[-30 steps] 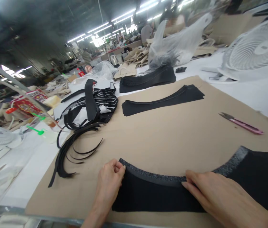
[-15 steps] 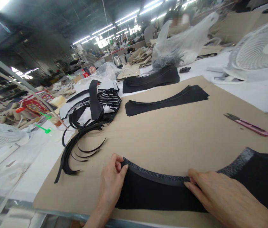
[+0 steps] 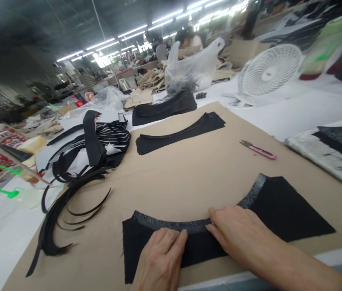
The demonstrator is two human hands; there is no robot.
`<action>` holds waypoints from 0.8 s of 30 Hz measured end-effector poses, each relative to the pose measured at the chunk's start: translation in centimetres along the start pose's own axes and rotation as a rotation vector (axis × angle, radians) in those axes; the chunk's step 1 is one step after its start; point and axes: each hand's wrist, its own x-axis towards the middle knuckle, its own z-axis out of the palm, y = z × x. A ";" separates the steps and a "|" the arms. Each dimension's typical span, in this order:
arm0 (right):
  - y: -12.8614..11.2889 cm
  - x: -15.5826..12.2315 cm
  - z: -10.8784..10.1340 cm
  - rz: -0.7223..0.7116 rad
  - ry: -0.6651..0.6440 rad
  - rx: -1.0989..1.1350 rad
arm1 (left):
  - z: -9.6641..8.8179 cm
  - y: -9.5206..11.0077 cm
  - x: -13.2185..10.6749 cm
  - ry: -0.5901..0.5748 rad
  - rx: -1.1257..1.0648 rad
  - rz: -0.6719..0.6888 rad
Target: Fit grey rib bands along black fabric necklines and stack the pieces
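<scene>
A curved black fabric piece (image 3: 292, 210) lies along the near side of the brown work surface (image 3: 171, 182). A speckled grey strip (image 3: 254, 192) runs along its concave upper edge. My left hand (image 3: 161, 256) is on the left part of the piece, closed, its fingertips gathered at the strip's lower border. Further right, my right hand (image 3: 240, 226) pinches the curved edge between thumb and forefinger, covering part of the strip. Beyond both hands lies a small stack of curved black pieces (image 3: 179, 133).
Thin black offcuts (image 3: 55, 218) curl at the left, near striped dark fabric (image 3: 113, 135). Pink thread snips (image 3: 258, 150) lie to the right. Behind are another black stack (image 3: 164, 108), a plastic bag (image 3: 201, 66) and a white fan (image 3: 269, 70). Green-tipped bottles (image 3: 13, 194) stand far left.
My left hand has let go of the piece's left tip and moved right along the strip, closer to my right hand. My right hand keeps its pinch. The view has turned right.
</scene>
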 end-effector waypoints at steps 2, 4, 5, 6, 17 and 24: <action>0.3 -0.1 0.3 -0.001 0.052 0.010 | 0.2 0.0 -0.2 -0.007 0.058 0.021; 0.8 -0.1 0.7 -0.002 0.116 0.023 | 0.4 0.0 -0.4 -0.012 0.130 0.036; 1.2 -0.2 0.9 0.001 0.139 0.032 | 0.5 0.1 -0.5 -0.021 0.161 0.037; 1.6 -0.2 1.0 0.007 0.150 0.044 | 0.6 0.1 -0.6 -0.034 0.186 0.036; 6.2 -1.3 -2.3 0.051 -0.091 0.328 | 1.0 0.2 -0.4 -0.055 0.330 0.062; 6.3 -0.8 -1.2 0.051 -0.043 0.241 | 1.2 0.3 -0.7 -0.044 0.360 0.060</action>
